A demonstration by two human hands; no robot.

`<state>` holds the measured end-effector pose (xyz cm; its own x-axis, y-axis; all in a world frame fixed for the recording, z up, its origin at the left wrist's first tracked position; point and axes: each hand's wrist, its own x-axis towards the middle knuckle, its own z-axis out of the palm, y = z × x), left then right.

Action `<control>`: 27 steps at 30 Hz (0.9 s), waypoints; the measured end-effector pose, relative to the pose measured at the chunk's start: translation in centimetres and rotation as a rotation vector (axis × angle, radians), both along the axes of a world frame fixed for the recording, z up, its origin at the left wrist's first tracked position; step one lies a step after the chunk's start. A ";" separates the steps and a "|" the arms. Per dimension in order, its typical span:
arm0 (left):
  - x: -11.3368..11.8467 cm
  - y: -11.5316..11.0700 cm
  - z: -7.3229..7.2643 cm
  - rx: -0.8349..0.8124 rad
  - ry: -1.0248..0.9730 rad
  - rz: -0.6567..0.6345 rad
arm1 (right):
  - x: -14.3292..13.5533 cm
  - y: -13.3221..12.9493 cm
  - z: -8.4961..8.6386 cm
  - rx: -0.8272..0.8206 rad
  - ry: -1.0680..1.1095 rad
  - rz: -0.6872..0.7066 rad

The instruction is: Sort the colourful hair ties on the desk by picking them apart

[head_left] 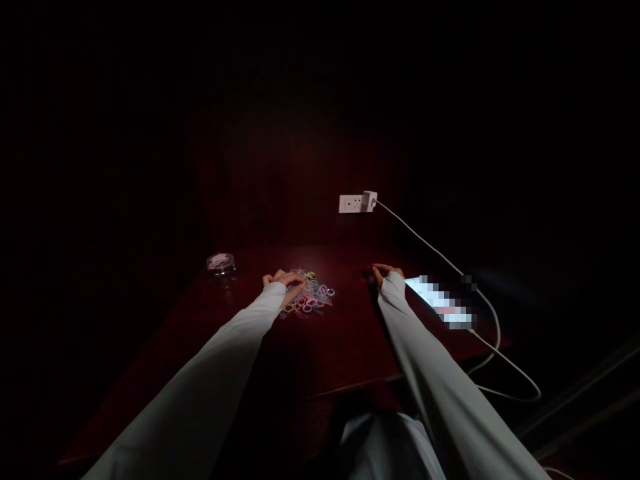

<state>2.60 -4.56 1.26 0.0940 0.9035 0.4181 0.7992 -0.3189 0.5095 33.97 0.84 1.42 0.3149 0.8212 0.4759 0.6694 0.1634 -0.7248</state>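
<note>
A loose heap of small, pastel-coloured elastic hair bands (311, 301) lies on the dark red tabletop. My left hand (283, 280) reaches over the heap's left side. Its thumb and forefinger come together at the bands; whatever is between the tips is too small to tell. To the right of the heap, my right hand (387, 272) is low over the table, fingers pressed together and pointing left. Dim light hides what its fingertips hold, if anything. Beside the right wrist lies a lit phone (435, 300), its screen partly blurred out.
At the back left stands a clear round jar (221, 270) with a pinkish lid. A white charger (369, 200) sits in the wall socket (349, 204). Its white cable (425, 240) loops down past the right table edge to the phone. The surroundings are very dark.
</note>
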 end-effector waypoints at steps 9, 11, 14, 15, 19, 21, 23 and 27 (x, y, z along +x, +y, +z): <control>-0.2 0.0 0.2 0.015 0.006 0.000 | 0.2 -0.9 0.1 -0.123 -0.138 -0.180; -0.2 0.1 0.1 0.011 -0.003 -0.001 | 0.0 -1.0 0.1 -0.125 -0.184 -0.153; -0.2 0.1 0.0 0.015 -0.007 0.011 | -0.3 -1.2 0.1 -0.127 -0.281 -0.117; -0.1 0.2 0.0 0.022 -0.006 0.014 | -0.4 -1.2 0.1 -0.131 -0.310 -0.114; -0.1 0.2 0.0 0.039 0.003 0.018 | -0.6 -1.3 0.1 -0.134 -0.406 -0.097; -0.2 0.2 0.0 0.039 0.007 0.020 | -0.7 -1.4 0.0 -0.141 -0.430 -0.087; -0.2 0.2 0.0 0.041 0.003 0.021 | -0.8 -1.3 0.0 -0.143 -0.430 -0.079; -0.2 0.2 -0.1 0.047 -0.013 0.031 | -0.7 -1.1 -0.1 -0.117 -0.375 -0.072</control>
